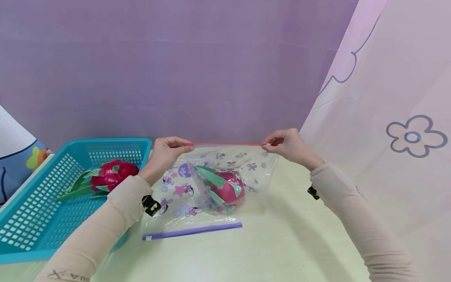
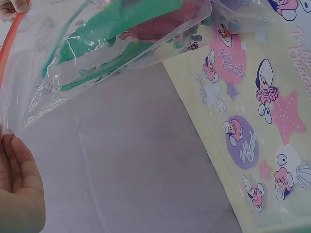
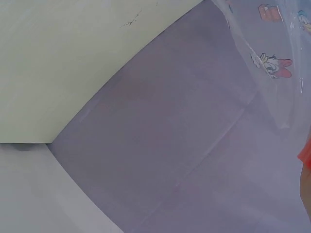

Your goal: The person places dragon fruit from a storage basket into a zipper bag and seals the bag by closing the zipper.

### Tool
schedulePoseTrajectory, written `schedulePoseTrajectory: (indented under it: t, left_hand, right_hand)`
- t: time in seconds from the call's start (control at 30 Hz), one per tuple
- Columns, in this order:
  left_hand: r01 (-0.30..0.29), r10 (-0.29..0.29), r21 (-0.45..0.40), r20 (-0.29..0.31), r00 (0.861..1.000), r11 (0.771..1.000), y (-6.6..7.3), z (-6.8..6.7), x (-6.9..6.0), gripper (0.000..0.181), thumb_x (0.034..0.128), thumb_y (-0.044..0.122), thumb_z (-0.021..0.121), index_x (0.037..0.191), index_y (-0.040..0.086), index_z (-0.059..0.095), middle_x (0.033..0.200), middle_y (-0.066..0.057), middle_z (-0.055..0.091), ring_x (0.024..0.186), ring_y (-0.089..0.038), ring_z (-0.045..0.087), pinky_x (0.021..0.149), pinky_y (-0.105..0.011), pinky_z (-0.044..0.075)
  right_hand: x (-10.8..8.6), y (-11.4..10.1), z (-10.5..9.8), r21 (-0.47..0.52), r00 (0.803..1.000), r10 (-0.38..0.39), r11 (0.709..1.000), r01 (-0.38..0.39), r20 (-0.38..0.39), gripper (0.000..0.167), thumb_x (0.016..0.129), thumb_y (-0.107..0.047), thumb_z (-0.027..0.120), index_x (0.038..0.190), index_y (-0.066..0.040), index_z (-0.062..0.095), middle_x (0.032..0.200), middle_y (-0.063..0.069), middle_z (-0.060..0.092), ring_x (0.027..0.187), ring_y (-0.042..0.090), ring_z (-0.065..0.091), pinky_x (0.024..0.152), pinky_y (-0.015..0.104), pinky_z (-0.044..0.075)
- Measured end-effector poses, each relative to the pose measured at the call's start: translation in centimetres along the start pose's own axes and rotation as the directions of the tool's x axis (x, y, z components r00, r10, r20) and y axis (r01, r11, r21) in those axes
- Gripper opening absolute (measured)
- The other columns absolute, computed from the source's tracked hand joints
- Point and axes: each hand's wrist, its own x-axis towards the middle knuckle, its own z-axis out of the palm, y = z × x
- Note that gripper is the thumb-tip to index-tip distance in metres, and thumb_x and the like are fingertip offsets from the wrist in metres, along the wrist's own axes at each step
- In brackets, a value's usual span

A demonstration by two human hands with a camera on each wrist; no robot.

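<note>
Two hands pinch one red zip strip at its ends: the left hand holds the left end between thumb and fingers, and the right hand grips the right end, where a small white piece shows at the fingertips. The strip runs taut and straight between them. From it hangs a clear printed bag, and inside, below and between the hands, sits a pink dragon fruit with long green leaves pointing up toward the left hand. Whether the bag's mouth is sealed cannot be told.

Nearer the person than the left hand, a second clear bag lies flat on the pale table, printed with cartoon figures and pink stars; its purple strip faces the person. The hanging bag partly overlaps it in the head view; whether the two touch is unclear.

Left of the left hand stands a teal basket holding another dragon fruit, tilted on its side. Beyond both hands hangs a purple cloth; right of the right hand, a pale cloth bears a flower outline.
</note>
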Motion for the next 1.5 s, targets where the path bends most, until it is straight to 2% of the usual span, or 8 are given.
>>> schedulePoseTrajectory:
  t: [0.2, 0.6, 0.9, 1.1, 1.2, 1.33, 1.43, 1.5]
  left_hand:
    - [-0.008, 0.008, -0.003, 0.005, 1.0, 1.0, -0.1, -0.1, 0.0, 0.03, 0.0794, 0.037, 0.069, 0.1, 0.015, 0.069, 0.108, -0.004, 0.064, 0.104, -0.02, 0.054, 0.092, -0.043, 0.044]
    - [-0.007, 0.007, 0.002, 0.008, 1.0, 1.0, -0.2, -0.4, 0.1, 0.032, 0.0792, 0.038, 0.069, 0.101, 0.014, 0.069, 0.107, -0.004, 0.063, 0.104, -0.02, 0.054, 0.092, -0.044, 0.043]
    - [0.0, 0.0, 0.0, 0.004, 1.0, 1.0, -0.2, -0.4, 0.0, 0.033, 0.0787, 0.039, 0.069, 0.1, 0.014, 0.069, 0.107, -0.004, 0.064, 0.104, -0.02, 0.054, 0.095, -0.047, 0.042]
    - [0.016, -0.016, 0.011, -0.002, 1.0, 1.0, -0.2, -0.4, 0.0, 0.038, 0.0789, 0.039, 0.069, 0.104, 0.011, 0.068, 0.108, -0.004, 0.063, 0.105, -0.02, 0.054, 0.093, -0.044, 0.043]
    - [0.036, -0.036, 0.015, -0.001, 0.999, 0.999, -0.2, -0.4, 0.0, 0.039, 0.0788, 0.039, 0.069, 0.105, 0.01, 0.067, 0.108, -0.003, 0.063, 0.104, -0.018, 0.053, 0.087, -0.039, 0.044]
    - [0.054, -0.054, 0.018, 0.0, 0.999, 0.998, -0.2, -0.4, 0.0, 0.038, 0.0782, 0.039, 0.07, 0.105, 0.011, 0.068, 0.109, -0.002, 0.063, 0.093, -0.017, 0.051, 0.07, -0.031, 0.042]
    - [0.057, -0.056, 0.023, -0.003, 0.998, 0.998, -0.2, -0.5, -0.1, 0.036, 0.0779, 0.04, 0.07, 0.103, 0.014, 0.068, 0.109, -0.001, 0.063, 0.082, -0.018, 0.047, 0.059, -0.03, 0.038]
    - [0.056, -0.056, 0.025, -0.003, 0.998, 0.998, -0.2, -0.5, -0.1, 0.033, 0.0779, 0.04, 0.07, 0.1, 0.016, 0.069, 0.109, 0.0, 0.063, 0.081, -0.017, 0.047, 0.058, -0.03, 0.038]
  right_hand:
    - [-0.1, 0.3, -0.3, -0.039, 1.0, 0.004, 0.999, -0.005, -0.03, 0.007, 0.079, -0.01, 0.07, 0.085, -0.007, 0.072, 0.078, 0.006, 0.069, 0.064, 0.009, 0.062, 0.058, 0.019, 0.05]
    - [-0.7, 0.3, -0.9, -0.019, 0.996, 0.078, 0.997, -0.078, -0.031, 0.013, 0.078, -0.013, 0.072, 0.088, -0.005, 0.072, 0.082, 0.009, 0.068, 0.066, 0.007, 0.058, 0.059, 0.017, 0.048]
    - [-1.0, 0.5, -1.2, -0.025, 0.997, 0.058, 0.998, -0.06, -0.06, 0.01, 0.077, -0.012, 0.073, 0.085, -0.006, 0.072, 0.079, 0.01, 0.068, 0.065, 0.006, 0.058, 0.059, 0.016, 0.048]
    - [-1.2, 0.6, -1.4, -0.035, 0.996, 0.053, 0.998, -0.056, -0.067, 0.01, 0.077, -0.012, 0.074, 0.084, -0.006, 0.072, 0.079, 0.009, 0.068, 0.064, 0.005, 0.058, 0.058, 0.015, 0.048]
    - [-1.4, 0.8, -1.5, -0.043, 0.997, 0.044, 0.998, -0.047, -0.062, 0.011, 0.077, -0.012, 0.073, 0.085, -0.005, 0.072, 0.08, 0.01, 0.068, 0.064, 0.004, 0.058, 0.058, 0.015, 0.048]
    - [-1.6, 1.0, -1.7, -0.04, 0.997, 0.042, 0.998, -0.044, -0.065, 0.011, 0.077, -0.011, 0.073, 0.085, -0.004, 0.072, 0.082, 0.011, 0.069, 0.064, 0.002, 0.059, 0.058, 0.015, 0.049]
    - [-1.8, 0.9, -1.9, -0.033, 0.996, 0.037, 0.999, -0.039, -0.076, 0.01, 0.077, -0.011, 0.073, 0.085, -0.005, 0.072, 0.081, 0.011, 0.069, 0.064, 0.001, 0.059, 0.059, 0.014, 0.049]
    - [-1.8, 0.9, -2.0, -0.035, 0.996, 0.03, 0.999, -0.033, -0.083, 0.009, 0.077, -0.01, 0.073, 0.084, -0.005, 0.072, 0.081, 0.011, 0.069, 0.063, 0.0, 0.06, 0.059, 0.013, 0.049]
